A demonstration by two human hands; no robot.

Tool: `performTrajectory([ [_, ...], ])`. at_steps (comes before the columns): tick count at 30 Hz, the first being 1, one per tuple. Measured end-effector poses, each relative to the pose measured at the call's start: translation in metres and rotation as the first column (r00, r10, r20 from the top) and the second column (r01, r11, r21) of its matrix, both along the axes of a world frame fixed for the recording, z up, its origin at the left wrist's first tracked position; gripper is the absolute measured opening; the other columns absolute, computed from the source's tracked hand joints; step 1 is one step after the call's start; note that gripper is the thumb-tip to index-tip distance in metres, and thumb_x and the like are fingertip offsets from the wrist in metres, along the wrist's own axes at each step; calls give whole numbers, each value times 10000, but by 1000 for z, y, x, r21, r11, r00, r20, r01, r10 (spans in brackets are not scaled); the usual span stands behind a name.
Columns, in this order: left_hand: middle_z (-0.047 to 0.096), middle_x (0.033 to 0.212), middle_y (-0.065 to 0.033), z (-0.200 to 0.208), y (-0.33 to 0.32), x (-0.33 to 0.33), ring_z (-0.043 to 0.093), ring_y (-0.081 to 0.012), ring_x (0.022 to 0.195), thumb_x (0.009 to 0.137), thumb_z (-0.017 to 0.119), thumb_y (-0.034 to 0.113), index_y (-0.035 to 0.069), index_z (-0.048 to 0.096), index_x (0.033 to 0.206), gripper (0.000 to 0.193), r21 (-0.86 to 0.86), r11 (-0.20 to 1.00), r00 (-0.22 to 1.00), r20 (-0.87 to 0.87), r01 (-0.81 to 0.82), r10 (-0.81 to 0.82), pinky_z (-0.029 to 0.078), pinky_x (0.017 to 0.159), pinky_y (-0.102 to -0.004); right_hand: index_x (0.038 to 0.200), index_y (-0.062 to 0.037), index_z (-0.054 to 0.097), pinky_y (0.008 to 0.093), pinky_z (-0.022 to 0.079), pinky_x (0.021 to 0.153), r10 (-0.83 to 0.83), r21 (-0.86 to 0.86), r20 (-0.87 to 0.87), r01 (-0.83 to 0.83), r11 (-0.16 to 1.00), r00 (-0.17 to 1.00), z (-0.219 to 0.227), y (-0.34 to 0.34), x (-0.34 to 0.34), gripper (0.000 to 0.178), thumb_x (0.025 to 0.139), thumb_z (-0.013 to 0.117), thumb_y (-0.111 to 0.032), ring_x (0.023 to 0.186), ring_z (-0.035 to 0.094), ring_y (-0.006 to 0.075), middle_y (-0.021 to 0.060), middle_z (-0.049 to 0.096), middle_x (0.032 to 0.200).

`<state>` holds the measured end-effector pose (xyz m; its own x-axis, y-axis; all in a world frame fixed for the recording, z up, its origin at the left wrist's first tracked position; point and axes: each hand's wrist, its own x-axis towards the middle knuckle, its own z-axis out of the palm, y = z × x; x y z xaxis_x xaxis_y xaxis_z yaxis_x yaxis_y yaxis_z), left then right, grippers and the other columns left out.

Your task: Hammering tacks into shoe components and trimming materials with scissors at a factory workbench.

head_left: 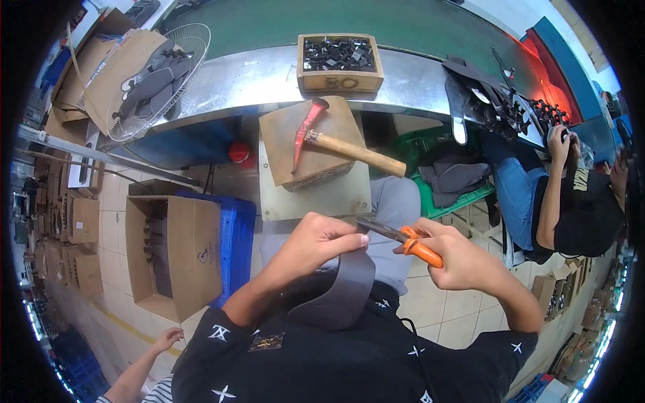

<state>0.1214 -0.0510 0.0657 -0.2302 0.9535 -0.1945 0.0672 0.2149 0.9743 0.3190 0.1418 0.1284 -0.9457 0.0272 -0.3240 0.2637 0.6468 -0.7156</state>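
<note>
My left hand [316,243] grips the top end of a dark grey, leather-like curved strap piece [345,293], which hangs down in front of my black shirt. In my right hand [462,260] are pliers with orange handles [422,250]. Their dark jaws point left and reach the top edge of the strap piece, close to my left thumb. Whether the jaws grip anything there is too small to tell. Beyond my hands, a hammer [356,153] with a red head and wooden handle lies on a block [279,144].
The block rests on a pale metal-topped stand [269,201]. Behind it, a wooden box [339,84] of small black parts sits on a metal ledge. A wire basket [201,47] and cardboard box [195,248] stand left. Another person [583,201] works at right; someone's hand [168,339] shows lower left.
</note>
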Motion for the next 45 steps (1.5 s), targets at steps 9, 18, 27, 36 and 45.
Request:
performTrajectory([
  [9,527,598,-21,-3,-6,-2,450,-51,614,923,695,243,-47,696,794,317,42,999,992,125,-18,13,362,546,-281,1088,-14,625,292,487,877,-341,-197,-251,297,934,906,-23,103,-23,256,842,625,-86,945,603,132,72,644,1147],
  [18,661,720,-24,-9,-21,-5,547,-47,704,946,674,247,-13,751,919,273,67,996,977,205,-65,50,427,633,-235,1068,-10,675,467,489,803,-316,448,-478,537,715,820,-138,257,-125,348,886,680,-307,912,639,401,254,651,994],
  [27,725,969,-17,-14,-35,-41,615,-73,939,1004,600,228,15,733,1108,272,74,963,949,203,-261,241,475,843,-238,1279,-21,499,436,525,756,-22,366,-710,396,842,704,-86,22,-146,495,901,697,-270,884,639,374,175,622,1015],
  [36,690,1232,-134,-15,36,-99,648,-204,1134,1011,540,151,33,671,1187,249,478,774,825,-160,-416,543,485,990,-339,1212,-3,578,320,478,563,-505,-67,-548,567,821,667,-122,24,-83,277,1010,570,-192,624,619,208,120,633,794],
  [45,646,1338,1,-67,64,-137,422,-284,1420,905,663,387,166,748,1119,319,217,930,409,-851,-298,330,42,1172,-670,1238,46,539,408,529,703,-451,-139,-627,478,867,636,-67,-28,-104,272,1008,557,-98,816,680,358,222,670,928],
])
